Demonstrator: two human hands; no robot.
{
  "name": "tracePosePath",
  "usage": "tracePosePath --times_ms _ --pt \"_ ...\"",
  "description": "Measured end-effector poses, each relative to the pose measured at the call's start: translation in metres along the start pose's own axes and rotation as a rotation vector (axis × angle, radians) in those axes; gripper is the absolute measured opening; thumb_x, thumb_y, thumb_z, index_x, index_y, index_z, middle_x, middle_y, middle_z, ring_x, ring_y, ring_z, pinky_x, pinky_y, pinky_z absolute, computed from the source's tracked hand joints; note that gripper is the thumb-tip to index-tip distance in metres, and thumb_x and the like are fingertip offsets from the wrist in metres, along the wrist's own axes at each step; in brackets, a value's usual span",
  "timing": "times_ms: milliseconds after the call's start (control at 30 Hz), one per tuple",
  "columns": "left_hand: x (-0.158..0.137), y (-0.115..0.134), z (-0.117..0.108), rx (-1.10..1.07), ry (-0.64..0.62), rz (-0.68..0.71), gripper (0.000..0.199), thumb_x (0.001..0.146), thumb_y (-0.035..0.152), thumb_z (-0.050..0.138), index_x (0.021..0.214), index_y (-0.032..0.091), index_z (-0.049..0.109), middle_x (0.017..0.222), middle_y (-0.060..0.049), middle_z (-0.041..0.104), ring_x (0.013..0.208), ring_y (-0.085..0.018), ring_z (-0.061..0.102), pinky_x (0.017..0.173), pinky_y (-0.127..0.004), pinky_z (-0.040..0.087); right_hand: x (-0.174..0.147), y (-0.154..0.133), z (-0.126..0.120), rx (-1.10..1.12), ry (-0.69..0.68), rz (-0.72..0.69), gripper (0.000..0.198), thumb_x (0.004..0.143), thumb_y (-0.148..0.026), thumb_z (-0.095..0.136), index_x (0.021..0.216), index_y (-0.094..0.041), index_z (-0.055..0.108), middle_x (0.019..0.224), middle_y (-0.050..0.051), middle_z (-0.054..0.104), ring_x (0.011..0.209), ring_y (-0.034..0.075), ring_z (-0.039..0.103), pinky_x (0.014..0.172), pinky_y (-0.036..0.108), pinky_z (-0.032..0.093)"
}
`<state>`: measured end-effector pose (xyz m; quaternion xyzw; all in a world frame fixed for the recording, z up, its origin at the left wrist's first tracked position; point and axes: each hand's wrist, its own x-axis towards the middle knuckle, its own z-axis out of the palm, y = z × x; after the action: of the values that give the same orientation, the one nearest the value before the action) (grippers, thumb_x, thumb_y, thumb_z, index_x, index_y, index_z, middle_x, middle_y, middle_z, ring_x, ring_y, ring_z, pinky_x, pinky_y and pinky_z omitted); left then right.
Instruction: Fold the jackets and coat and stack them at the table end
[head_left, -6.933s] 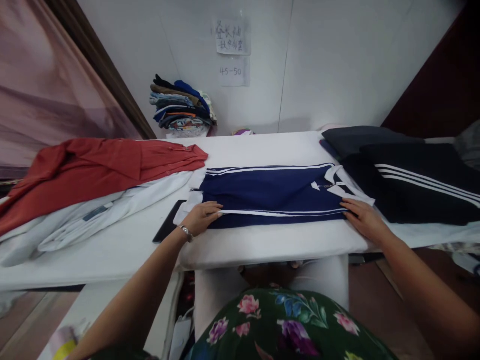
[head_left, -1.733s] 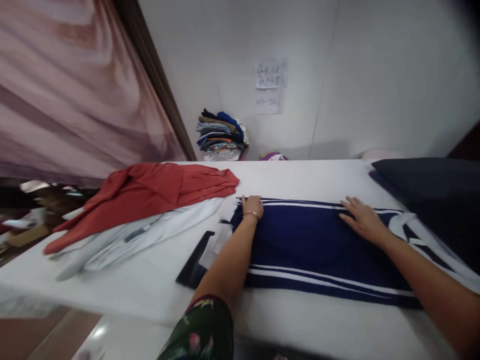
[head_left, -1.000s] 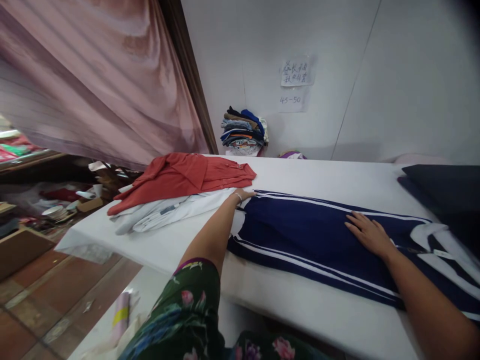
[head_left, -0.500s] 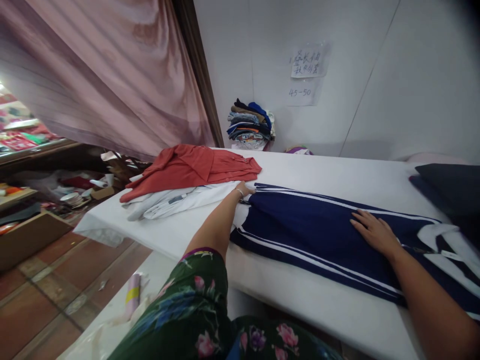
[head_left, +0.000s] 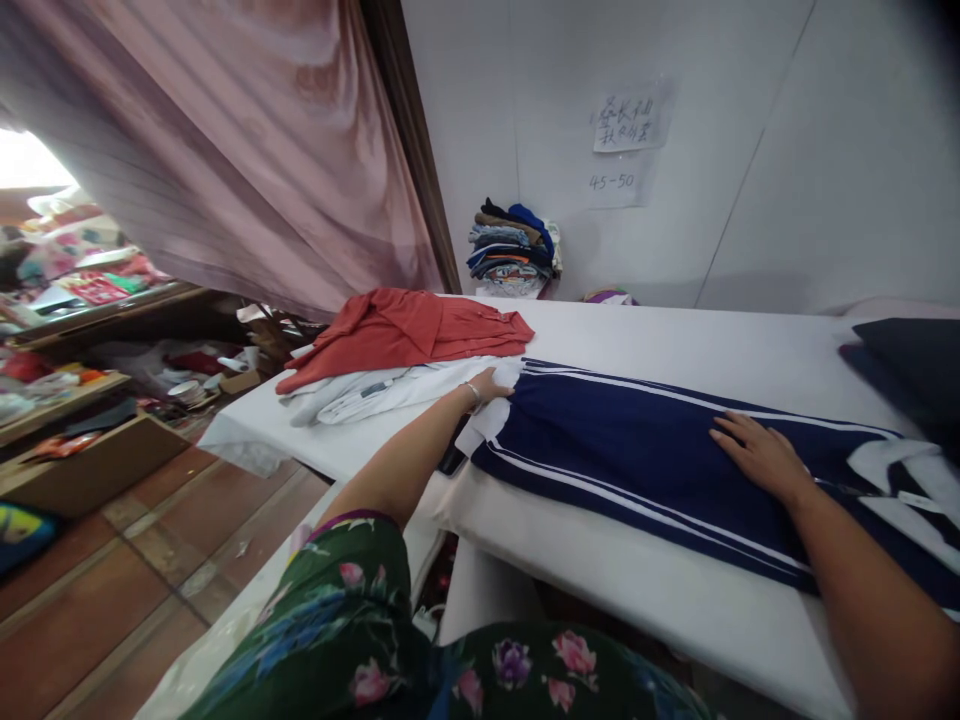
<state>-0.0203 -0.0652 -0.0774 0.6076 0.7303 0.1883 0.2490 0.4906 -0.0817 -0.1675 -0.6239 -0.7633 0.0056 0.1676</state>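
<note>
A navy jacket (head_left: 622, 440) with white side stripes lies folded lengthwise on the white-covered table (head_left: 675, 345). Its white-and-dark neck part (head_left: 892, 465) with a pale label points right. Across its middle rests my right hand (head_left: 761, 458), flat, fingers spread on the fabric. At the jacket's left end my left hand (head_left: 493, 386) touches the white edge, thumb apart from the other fingers; some fingertips are hidden. Just beyond that hand lie white clothes (head_left: 382, 390), and a red shirt (head_left: 420, 335) is spread over them. A small black object (head_left: 452, 458) pokes out below the white edge.
Folded clothes (head_left: 514, 245) are stacked against the wall, under handwritten paper signs (head_left: 622, 125). Dark garments (head_left: 907, 370) lie at the table's right end. A pink curtain (head_left: 262, 150) hangs at the left, above a cardboard box (head_left: 97, 460) on the tiled floor.
The view has shifted slightly left. At the jacket's left end, more of the white edge sticks out beside my left hand, and the black object beneath shows more. My right hand stays on the jacket.
</note>
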Motion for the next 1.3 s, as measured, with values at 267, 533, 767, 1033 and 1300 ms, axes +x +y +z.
tracePosePath --times_ms 267,533,767,1033,1300 --pt "-0.025 0.011 -0.014 0.172 0.147 -0.086 0.076 0.070 0.043 0.069 0.134 0.013 0.041 0.116 -0.014 0.063 0.108 -0.026 0.058 0.088 -0.031 0.043 0.000 -0.001 -0.002 0.044 0.012 0.002 0.053 0.084 -0.053 0.034 0.116 -0.022 0.062 0.134 0.009 0.053 0.129 0.029 0.041 0.103 0.055 0.034" --pt "-0.081 0.024 -0.009 0.409 0.120 -0.039 0.036 0.075 0.053 0.059 0.091 0.021 0.064 0.097 -0.006 0.068 0.090 -0.021 0.061 0.074 -0.028 0.043 -0.012 -0.026 -0.025 0.239 0.230 -0.166 0.050 0.084 -0.053 0.040 0.115 -0.021 0.062 0.126 0.011 0.059 0.125 0.029 0.047 0.104 0.052 0.035" --pt "-0.091 0.033 0.010 0.553 0.172 0.064 0.023 0.081 0.035 0.056 0.098 0.020 0.064 0.107 -0.008 0.063 0.099 -0.022 0.058 0.079 -0.030 0.044 -0.034 -0.079 -0.035 0.259 -0.157 -0.362 0.051 0.087 -0.054 0.042 0.128 -0.027 0.054 0.141 0.007 0.045 0.133 0.028 0.035 0.109 0.055 0.024" --pt "-0.107 0.070 0.043 0.696 0.320 0.648 0.030 0.079 0.024 0.061 0.109 0.024 0.061 0.137 -0.009 0.047 0.131 -0.027 0.035 0.111 -0.050 0.018 -0.033 -0.080 -0.037 0.308 -0.179 -0.331 0.049 0.088 -0.052 0.044 0.130 -0.029 0.051 0.144 0.006 0.041 0.136 0.026 0.031 0.111 0.054 0.017" --pt "-0.068 0.046 0.071 0.619 0.106 0.528 0.047 0.088 0.043 0.043 0.129 0.021 0.052 0.140 -0.009 0.047 0.133 -0.026 0.036 0.107 -0.046 0.028 -0.035 -0.094 -0.053 0.269 -0.177 -0.309 0.048 0.090 -0.046 0.046 0.134 -0.027 0.048 0.146 0.007 0.039 0.137 0.023 0.030 0.112 0.050 0.016"
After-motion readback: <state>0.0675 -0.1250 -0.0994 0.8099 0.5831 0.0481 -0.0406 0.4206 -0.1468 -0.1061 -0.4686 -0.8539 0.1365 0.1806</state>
